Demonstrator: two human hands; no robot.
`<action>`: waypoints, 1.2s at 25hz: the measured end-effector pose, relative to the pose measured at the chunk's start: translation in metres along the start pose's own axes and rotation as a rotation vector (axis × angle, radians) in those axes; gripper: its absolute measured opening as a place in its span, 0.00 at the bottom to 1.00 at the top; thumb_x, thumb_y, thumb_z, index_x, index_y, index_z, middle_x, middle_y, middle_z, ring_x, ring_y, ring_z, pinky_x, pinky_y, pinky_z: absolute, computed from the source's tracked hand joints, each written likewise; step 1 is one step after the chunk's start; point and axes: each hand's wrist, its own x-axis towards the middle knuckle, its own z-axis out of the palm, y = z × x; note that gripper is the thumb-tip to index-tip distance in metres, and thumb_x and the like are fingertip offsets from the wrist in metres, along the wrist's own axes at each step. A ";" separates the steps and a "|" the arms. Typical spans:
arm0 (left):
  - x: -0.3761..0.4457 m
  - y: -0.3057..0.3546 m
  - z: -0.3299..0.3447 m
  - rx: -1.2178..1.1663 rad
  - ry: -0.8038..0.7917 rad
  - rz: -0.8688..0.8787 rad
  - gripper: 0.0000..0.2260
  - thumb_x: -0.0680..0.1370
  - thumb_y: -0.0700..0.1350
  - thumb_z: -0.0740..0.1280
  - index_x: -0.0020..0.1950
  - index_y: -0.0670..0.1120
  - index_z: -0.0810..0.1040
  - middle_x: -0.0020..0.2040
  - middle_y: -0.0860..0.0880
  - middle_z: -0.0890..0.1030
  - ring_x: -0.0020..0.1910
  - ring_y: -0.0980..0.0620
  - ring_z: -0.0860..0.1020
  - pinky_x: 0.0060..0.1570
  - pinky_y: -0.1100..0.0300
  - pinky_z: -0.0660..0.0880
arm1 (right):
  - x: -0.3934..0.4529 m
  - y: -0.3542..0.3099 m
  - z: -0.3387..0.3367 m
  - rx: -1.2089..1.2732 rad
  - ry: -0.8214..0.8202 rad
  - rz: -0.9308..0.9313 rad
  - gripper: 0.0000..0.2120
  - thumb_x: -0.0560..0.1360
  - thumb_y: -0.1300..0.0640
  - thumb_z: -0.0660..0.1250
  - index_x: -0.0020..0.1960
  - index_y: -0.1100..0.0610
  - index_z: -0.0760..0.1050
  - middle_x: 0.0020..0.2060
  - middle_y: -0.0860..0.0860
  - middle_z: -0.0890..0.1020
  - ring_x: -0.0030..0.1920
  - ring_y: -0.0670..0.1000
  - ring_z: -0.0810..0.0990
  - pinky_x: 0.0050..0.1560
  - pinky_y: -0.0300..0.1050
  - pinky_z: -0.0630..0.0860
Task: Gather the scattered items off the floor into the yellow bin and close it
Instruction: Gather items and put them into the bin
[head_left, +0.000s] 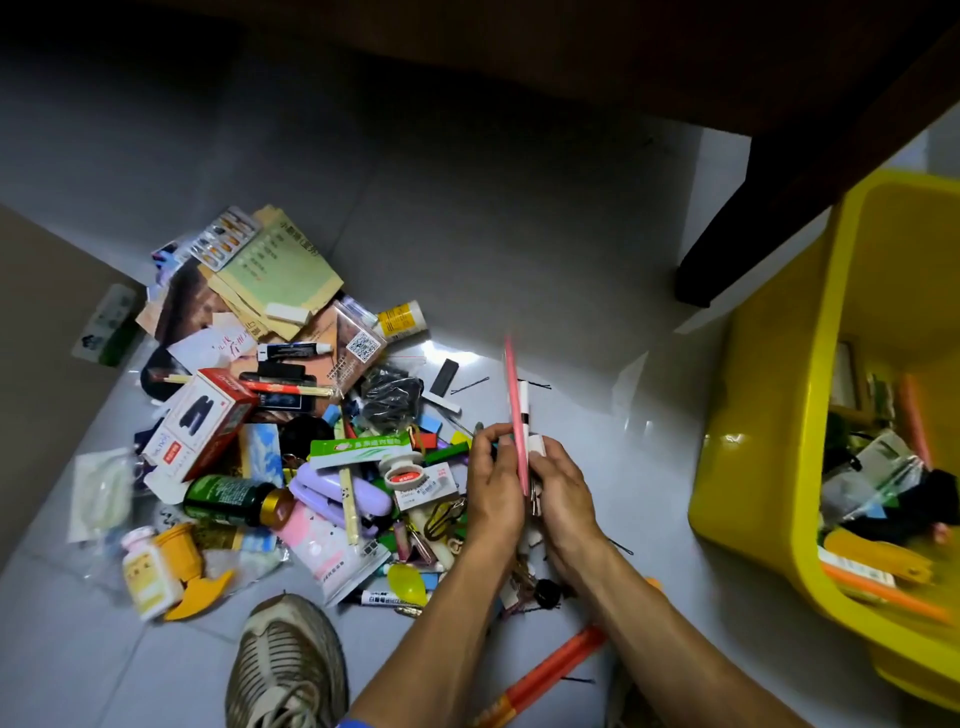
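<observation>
Bare grey tiled floor (545, 270) lies open between the heaped clutter (291, 441) on my left and the glossy yellow plastic bin (769, 467), open-topped, on my right. My left hand (493, 488) and right hand (563, 493) close together around a slim pink plastic stick (517, 410) and a white tube (525, 410), both pointing away from me, nearly upright in the view.

one yellow bin (769, 415), two hands (496, 488)
</observation>
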 end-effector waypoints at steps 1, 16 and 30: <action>-0.004 0.003 -0.002 -0.047 0.011 0.017 0.08 0.83 0.43 0.58 0.52 0.49 0.77 0.50 0.45 0.82 0.49 0.48 0.80 0.49 0.56 0.76 | -0.006 -0.002 0.001 0.050 -0.011 -0.016 0.12 0.80 0.64 0.58 0.53 0.57 0.80 0.41 0.51 0.85 0.41 0.44 0.83 0.37 0.32 0.75; -0.165 0.131 0.033 -0.273 -0.293 0.353 0.09 0.84 0.40 0.57 0.53 0.45 0.77 0.49 0.43 0.82 0.42 0.53 0.79 0.41 0.62 0.75 | -0.131 -0.129 -0.076 0.284 -0.016 -0.400 0.13 0.76 0.55 0.62 0.57 0.53 0.81 0.53 0.54 0.85 0.55 0.51 0.83 0.50 0.41 0.78; -0.183 0.141 0.178 -0.011 -0.685 -0.156 0.26 0.82 0.60 0.53 0.73 0.45 0.69 0.71 0.45 0.72 0.72 0.44 0.67 0.67 0.47 0.67 | -0.130 -0.160 -0.256 0.542 0.338 -0.157 0.21 0.83 0.52 0.52 0.72 0.57 0.68 0.71 0.55 0.72 0.71 0.54 0.70 0.71 0.56 0.64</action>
